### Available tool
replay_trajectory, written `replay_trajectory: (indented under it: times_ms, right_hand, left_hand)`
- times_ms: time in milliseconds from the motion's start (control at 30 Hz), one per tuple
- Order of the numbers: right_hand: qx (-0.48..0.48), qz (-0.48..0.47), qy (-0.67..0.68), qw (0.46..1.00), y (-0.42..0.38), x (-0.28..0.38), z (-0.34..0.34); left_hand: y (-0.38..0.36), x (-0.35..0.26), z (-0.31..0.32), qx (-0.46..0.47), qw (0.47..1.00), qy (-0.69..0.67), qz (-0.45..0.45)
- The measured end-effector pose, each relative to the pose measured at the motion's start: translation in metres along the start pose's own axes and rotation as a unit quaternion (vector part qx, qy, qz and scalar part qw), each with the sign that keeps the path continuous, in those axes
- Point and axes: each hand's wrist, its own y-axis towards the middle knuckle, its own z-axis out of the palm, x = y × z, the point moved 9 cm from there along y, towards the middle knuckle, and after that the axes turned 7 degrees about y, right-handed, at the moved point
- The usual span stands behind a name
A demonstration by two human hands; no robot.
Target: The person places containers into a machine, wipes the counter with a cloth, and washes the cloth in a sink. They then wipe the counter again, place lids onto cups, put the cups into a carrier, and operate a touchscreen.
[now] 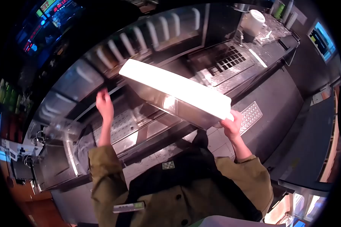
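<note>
My right hand (pixel 232 123) grips the near right end of a long rectangular metal pan (pixel 166 104), its fingers at the corner. The pan is held at a slant over the counter, its upper face glaring white and its steel side toward me. My left hand (pixel 104 105) is raised to the left of the pan, apart from it, close to the dark rim of the counter. Its fingers are loosely curled and slightly apart, with nothing visible in them. Beneath the pan lies a perforated steel drain surface (pixel 117 126).
Behind the pan, a row of containers (pixel 127 43) lines the counter's back. A black grid (pixel 231 58) sits in the steel worktop on the right. A white jug (pixel 254 22) stands at the far right. Near my left forearm lies a grey cloth (pixel 85 149).
</note>
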Motion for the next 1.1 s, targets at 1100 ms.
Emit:
replay_trajectory:
  times_ms: [1100]
  right_hand:
    - [-0.112, -0.025, 0.046, 0.992, 0.257, -0.001, -0.131]
  left_hand:
    - [0.095, -0.066, 0.104, 0.211, 0.737, 0.556, 0.322]
